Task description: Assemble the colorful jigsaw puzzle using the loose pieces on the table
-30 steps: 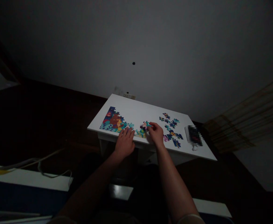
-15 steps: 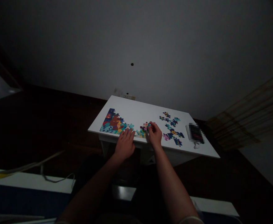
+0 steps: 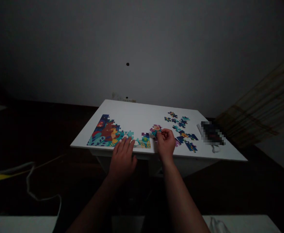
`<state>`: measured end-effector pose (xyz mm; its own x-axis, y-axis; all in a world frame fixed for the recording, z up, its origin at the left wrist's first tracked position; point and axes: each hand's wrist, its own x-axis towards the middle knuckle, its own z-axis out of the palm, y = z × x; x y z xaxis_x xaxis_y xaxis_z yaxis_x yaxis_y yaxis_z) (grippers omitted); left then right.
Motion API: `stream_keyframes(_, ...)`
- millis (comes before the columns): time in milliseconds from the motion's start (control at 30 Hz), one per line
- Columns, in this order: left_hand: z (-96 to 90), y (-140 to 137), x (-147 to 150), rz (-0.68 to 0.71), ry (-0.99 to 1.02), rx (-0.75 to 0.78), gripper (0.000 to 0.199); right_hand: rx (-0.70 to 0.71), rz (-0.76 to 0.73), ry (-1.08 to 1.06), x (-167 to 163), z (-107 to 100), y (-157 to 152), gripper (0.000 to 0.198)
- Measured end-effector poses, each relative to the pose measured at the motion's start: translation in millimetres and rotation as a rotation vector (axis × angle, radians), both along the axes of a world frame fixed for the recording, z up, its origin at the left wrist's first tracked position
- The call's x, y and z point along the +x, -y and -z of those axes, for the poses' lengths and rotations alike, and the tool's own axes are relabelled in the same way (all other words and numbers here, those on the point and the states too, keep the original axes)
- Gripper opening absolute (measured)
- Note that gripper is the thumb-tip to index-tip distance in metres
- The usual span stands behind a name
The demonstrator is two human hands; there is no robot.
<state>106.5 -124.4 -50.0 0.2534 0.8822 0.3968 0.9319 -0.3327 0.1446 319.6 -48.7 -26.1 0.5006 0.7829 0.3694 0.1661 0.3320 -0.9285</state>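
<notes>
A partly joined jigsaw puzzle with a bear and plants lies along the near left edge of the white table. My left hand rests on its lower middle, fingers stretched out flat over the pieces. Just right of the joined part, my right hand pinches a teal and pink puzzle piece between thumb and fingers. That piece is tilted above the tabletop. My right hand partly covers a purple piece lying beside it.
Several loose puzzle pieces lie right of my right hand. A blurred-out dark object sits near the table's right end, with a white strap by it. Behind the table rises a grey wall; a patterned curtain hangs at right.
My right hand has moved right, away from the joined puzzle, with the piece in its fingers turned and more visible. My left hand stays flat on the puzzle. The camera view has shifted.
</notes>
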Motion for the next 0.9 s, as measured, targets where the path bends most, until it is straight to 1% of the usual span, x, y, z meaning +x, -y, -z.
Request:
stream_keyframes(133,3.0,-2,3,-0.037,0.031,0.039,0.064,-0.037,-0.086,-0.036,2,-3,0,0.038)
stream_keyframes(233,7.9,-4,4,-0.036,0.052,0.075,0.062,-0.063,-0.133,-0.038,4,-5,-2,0.035)
stream_keyframes(333,14.8,-5,3,-0.017,0.087,0.150,0.066,-0.071,-0.162,-0.014,4,-4,-1,0.030)
stream_keyframes(400,19.1,-6,1,0.005,0.102,0.200,0.072,-0.036,-0.141,0.008,1,0,4,0.027)
stream_keyframes(433,20.9,-7,0,0.019,0.104,0.223,0.076,0.008,-0.093,0.014,-1,3,9,0.026)
stream_keyframes(467,22.5,-7,-1,0.032,0.107,0.240,0.079,0.070,-0.009,0.017,-3,6,15,0.025)
stream_keyframes(567,25.9,-9,-3,0.046,0.143,0.272,0.080,0.284,0.362,0.052,-4,13,34,0.025)
stream_keyframes(600,26.6,-9,-3,0.054,0.157,0.272,0.080,0.324,0.460,0.087,0,12,39,0.024)
stream_keyframes(633,27.0,-10,-3,0.065,0.164,0.263,0.080,0.334,0.519,0.141,6,9,42,0.022)
stream_keyframes(667,27.4,-10,-3,0.076,0.172,0.262,0.081,0.312,0.540,0.209,14,4,43,0.020)
stream_keyframes(733,28.3,-10,-2,0.075,0.187,0.255,0.084,0.199,0.496,0.374,35,-10,38,0.019)
stream_keyframes(833,33.8,-12,-4,0.050,0.211,0.223,0.090,-0.046,0.366,0.618,65,-32,21,0.020)
stream_keyframes(900,42.4,-16,-10,0.059,0.200,0.205,0.096,-0.197,0.303,0.738,76,-38,7,0.020)
